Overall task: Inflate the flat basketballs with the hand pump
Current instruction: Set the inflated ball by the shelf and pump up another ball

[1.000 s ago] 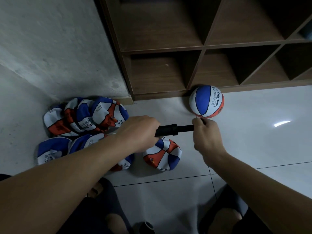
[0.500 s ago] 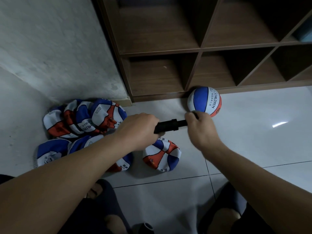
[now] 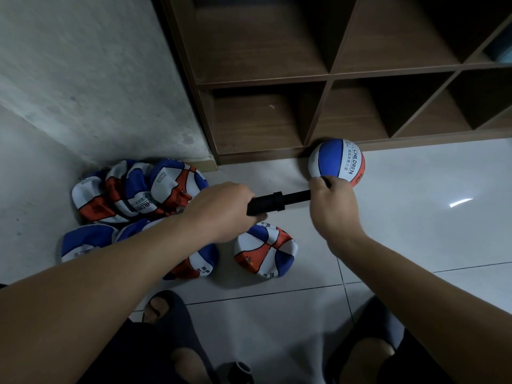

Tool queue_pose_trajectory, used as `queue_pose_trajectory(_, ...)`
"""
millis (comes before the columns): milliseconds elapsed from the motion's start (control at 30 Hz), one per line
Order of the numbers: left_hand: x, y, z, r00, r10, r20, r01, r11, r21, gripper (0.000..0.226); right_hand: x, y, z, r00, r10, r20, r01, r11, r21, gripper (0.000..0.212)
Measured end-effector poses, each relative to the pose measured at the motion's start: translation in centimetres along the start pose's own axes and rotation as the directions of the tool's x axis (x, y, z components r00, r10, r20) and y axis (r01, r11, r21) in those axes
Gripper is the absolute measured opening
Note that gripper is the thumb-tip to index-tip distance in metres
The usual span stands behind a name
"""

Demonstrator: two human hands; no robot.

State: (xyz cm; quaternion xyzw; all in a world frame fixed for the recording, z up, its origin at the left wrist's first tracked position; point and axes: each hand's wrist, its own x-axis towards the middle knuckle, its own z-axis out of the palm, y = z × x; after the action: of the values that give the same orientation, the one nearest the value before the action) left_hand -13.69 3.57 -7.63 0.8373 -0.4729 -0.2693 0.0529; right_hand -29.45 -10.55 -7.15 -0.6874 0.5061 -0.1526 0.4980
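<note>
Taking the hand pump [image 3: 279, 201] as the landmark and reading from left to right, a heap of flat basketballs [image 3: 138, 189] lay on the floor [image 3: 415, 231] to the left of it, crumpled against the base of the wall [image 3: 83, 79], with more collapsed ones just below that heap. The left hand [image 3: 221, 210] gripped the pump's thicker black barrel, fingers curled round it. Directly beneath the pump lay another flat ball [image 3: 264, 252], apart from the heap and seemingly next in line. The right hand [image 3: 331, 202] clasped the pump's thinner end, its fingers closed round something dark at the tip; whether that was the handle or the needle end could not be told. Just beyond the right hand, a single round ball [image 3: 336, 162] sat on the floor against the foot of the wooden shelf unit [image 3: 318, 76], looking fully inflated. The pump was held in the air, joined to no ball that could be seen. By this showing one ball appeared done and the several limp ones remained, so the task looked to be in its early part.
</note>
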Motion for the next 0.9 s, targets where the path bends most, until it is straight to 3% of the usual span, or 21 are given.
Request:
queue_pose_trajectory(467,-0.1,1.3,0.1,1.0,0.025,0.012,-0.025,1.0,0.003,0.032,-1.1,-0.3,1.2,0.987,-0.069,0.144,0.077,0.996,-0.048,0.033)
queue_pose_trajectory(600,0.3,-0.7,-0.7,1.0,-0.027,-0.011,0.027,1.0,0.003,0.036,1.8,-0.4,-1.7,1.0,-0.021,0.008,0.021,0.996,-0.085,0.029)
queue_pose_trajectory(733,0.6,-2.5,-0.8,0.997,-0.062,-0.04,0.062,0.998,-0.011,0.04,3.4,-0.4,-3.5,0.997,0.066,-0.046,-0.066,0.998,0.006,0.017)
queue_pose_trajectory(900,0.4,-0.8,-0.6,0.999,-0.034,-0.031,0.035,0.999,0.004,0.038,1.6,-0.6,-1.5,0.999,-0.006,-0.044,0.005,1.0,-0.016,0.03)
